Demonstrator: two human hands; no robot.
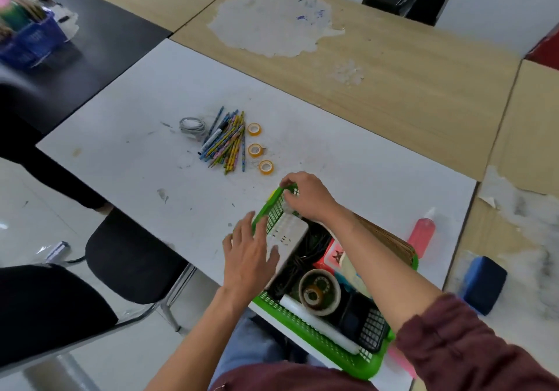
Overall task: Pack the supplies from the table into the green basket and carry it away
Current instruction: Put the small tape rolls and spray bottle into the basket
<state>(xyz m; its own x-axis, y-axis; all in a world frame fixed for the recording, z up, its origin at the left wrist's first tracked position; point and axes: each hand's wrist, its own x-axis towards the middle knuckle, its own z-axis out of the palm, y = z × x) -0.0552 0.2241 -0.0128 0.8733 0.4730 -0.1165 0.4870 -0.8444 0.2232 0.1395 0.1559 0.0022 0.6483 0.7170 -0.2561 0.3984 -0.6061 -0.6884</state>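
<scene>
The green basket (317, 330) sits at the near edge of the bench (363, 164), already crowded: a wide tape roll (319, 295), a white tube, dark cords and a white power strip (286, 236). The left hand (248, 257) hovers with fingers spread wide over that strip; the right hand (305, 198) pinches the basket's far rim. Beyond the fingers, still unpacked, lie the pencils (227, 142), three small tape rolls (255, 150) and a coiled cable (192, 127). Packing looks roughly half done; carrying remains.
</scene>
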